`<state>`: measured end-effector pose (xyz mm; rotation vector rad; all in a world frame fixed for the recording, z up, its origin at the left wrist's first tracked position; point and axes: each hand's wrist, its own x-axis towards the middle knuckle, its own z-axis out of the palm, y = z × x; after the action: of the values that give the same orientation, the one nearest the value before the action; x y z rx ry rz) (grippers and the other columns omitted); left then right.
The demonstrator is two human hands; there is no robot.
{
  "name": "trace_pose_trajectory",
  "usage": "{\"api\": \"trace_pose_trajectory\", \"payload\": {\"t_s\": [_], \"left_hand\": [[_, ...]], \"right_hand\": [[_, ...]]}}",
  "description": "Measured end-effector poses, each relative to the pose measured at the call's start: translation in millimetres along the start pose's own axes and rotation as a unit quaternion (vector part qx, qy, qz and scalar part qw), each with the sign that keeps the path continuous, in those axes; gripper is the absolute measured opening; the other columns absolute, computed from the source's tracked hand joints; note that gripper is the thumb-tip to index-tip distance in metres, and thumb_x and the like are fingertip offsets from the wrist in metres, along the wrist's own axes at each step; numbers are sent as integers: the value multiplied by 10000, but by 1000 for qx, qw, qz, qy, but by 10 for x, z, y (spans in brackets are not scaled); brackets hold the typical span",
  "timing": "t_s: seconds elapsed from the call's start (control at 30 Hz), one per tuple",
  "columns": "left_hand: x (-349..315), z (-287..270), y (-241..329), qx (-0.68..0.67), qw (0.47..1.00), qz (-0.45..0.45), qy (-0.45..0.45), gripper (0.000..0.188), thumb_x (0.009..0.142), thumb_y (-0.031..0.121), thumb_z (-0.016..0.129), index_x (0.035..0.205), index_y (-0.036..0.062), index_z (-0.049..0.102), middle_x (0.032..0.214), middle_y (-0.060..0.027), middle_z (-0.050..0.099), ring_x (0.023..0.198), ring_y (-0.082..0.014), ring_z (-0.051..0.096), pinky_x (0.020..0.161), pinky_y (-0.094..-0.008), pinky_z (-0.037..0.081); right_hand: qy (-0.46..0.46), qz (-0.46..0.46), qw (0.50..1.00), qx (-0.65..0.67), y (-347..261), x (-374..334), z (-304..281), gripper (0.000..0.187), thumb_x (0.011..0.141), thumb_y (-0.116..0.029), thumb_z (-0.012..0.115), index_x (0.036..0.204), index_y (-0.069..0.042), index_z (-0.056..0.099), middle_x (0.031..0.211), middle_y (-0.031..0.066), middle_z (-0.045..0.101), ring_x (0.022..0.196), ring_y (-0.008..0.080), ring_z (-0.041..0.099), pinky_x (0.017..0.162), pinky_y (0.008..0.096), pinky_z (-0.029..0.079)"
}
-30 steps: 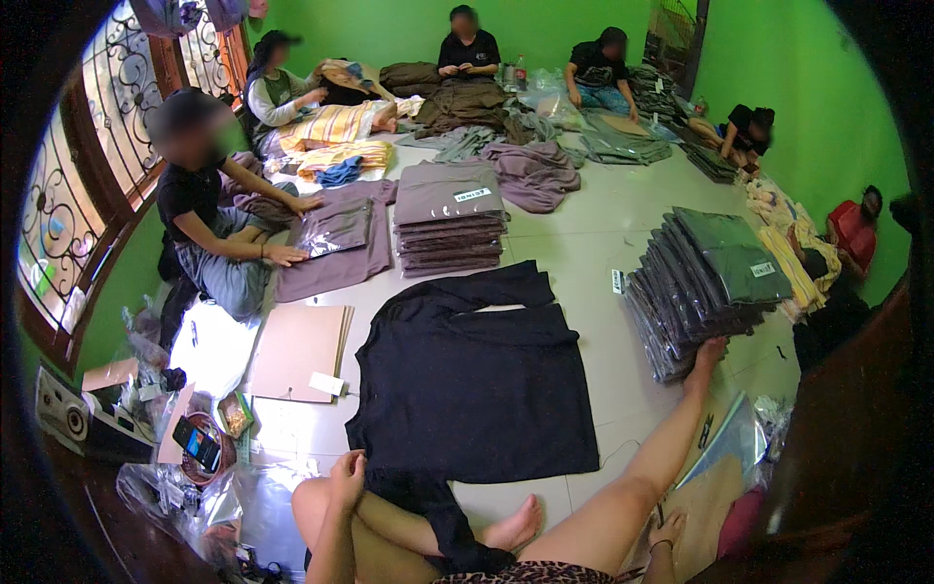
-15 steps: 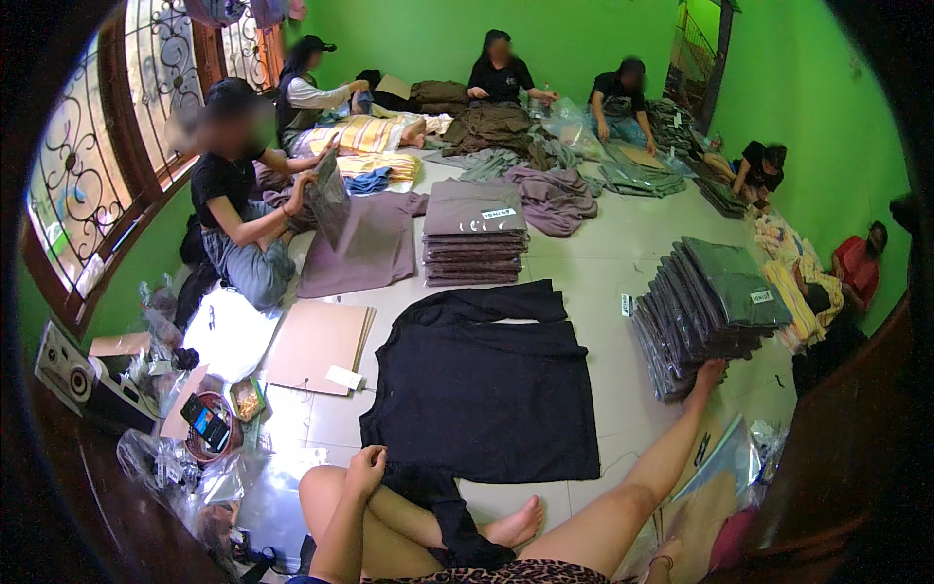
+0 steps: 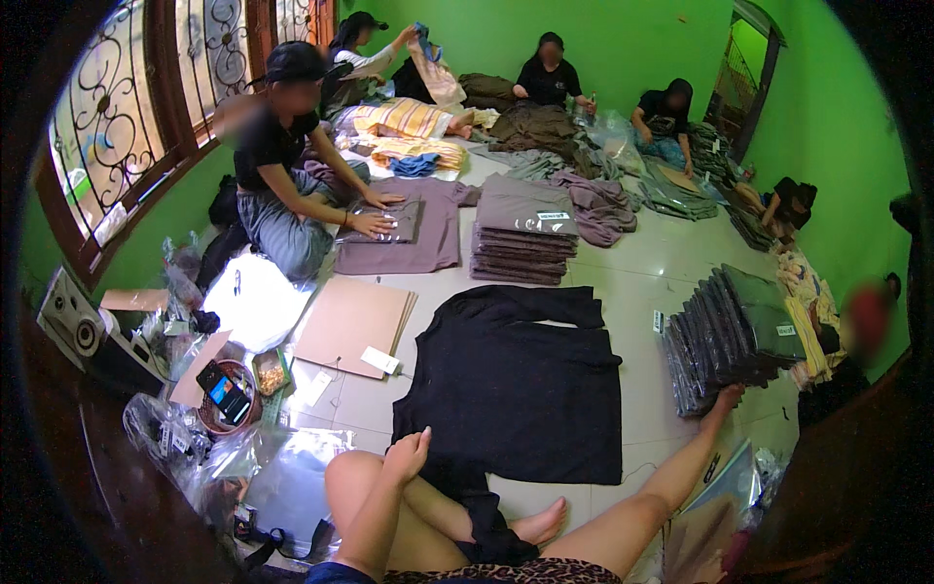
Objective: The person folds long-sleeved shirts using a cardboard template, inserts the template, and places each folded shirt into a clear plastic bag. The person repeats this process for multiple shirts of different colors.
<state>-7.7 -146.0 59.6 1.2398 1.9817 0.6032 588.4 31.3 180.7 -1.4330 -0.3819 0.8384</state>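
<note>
A black long-sleeved shirt [image 3: 516,394] is spread on the tiled floor before me. Its far sleeve lies along the top, while the near sleeve trails between my legs. My left hand [image 3: 409,455] is over my bent knee, beside the shirt's near left corner. Its fingers are curled closed, and whatever they may hold is hidden. My right hand is out of view. Left of the shirt lie brown cardboard sheets [image 3: 352,326] with a white tag [image 3: 379,360] on top. A leaning stack of bagged, folded dark garments [image 3: 715,341] stands by my outstretched foot.
Another bagged garment stack [image 3: 525,229] stands beyond the shirt. A co-worker [image 3: 292,175] sits at far left, with more people along the green walls. Nearer left are clear plastic bags [image 3: 287,482], a basket with a phone [image 3: 226,392] and a speaker [image 3: 92,331].
The view has shifted, so most things sit further right. The co-worker at left has lowered a bagged garment and presses it flat with both hands. My right wrist has left the view.
</note>
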Motion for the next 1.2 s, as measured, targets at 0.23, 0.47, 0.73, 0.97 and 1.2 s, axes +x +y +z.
{"api": "trace_pose_trajectory", "payload": {"t_s": [0.23, 0.47, 0.73, 0.97, 1.2], "left_hand": [[5, -34, 23, -39, 999, 11, -10, 552, 915, 474, 274, 887, 20, 587, 949, -231, 588, 919, -406, 542, 796, -463, 419], [41, 10, 36, -166, 982, 66, 58, 445, 932, 370, 344, 953, 1, 592, 889, -190, 613, 853, -321, 584, 771, -382, 448], [437, -2, 208, -347, 907, 79, 225, 268, 917, 208, 446, 976, -2, 602, 833, -100, 608, 766, -160, 570, 723, -266, 448], [1029, 288, 202, -42, 970, 197, 138, 206, 827, 167, 527, 997, 73, 595, 1055, -129, 565, 1007, -286, 529, 881, -389, 403], [1370, 818, 263, 229, 951, 192, 79, 544, 842, 381, 481, 1294, 91, 388, 1395, -141, 277, 1303, -283, 231, 1050, -481, 167]], "right_hand": [[46, -46, 988, -143, 36, -231, -230, 464, 878, -176, 383, 1302, 6, 338, 1347, 160, 349, 1264, 285, 303, 1053, 396, 214], [69, -319, 834, -445, 188, -1251, 317, 436, 884, -136, 362, 1292, 17, 358, 1335, 166, 373, 1257, 290, 321, 1056, 384, 211], [-447, -488, 629, -408, 2316, -2904, 2357, 450, 828, -49, 425, 1274, 3, 400, 1316, 208, 382, 1247, 372, 310, 1059, 433, 195], [-520, -378, 607, -467, 3159, -2886, 2187, 818, 695, -320, 656, 1346, -41, 247, 1326, 274, 257, 1243, 455, 199, 1035, 533, 137], [-246, -115, 749, -604, 2838, -2152, 1719, 704, 740, -303, 651, 1271, 36, 336, 1246, 254, 365, 1165, 387, 343, 954, 479, 297]]}}
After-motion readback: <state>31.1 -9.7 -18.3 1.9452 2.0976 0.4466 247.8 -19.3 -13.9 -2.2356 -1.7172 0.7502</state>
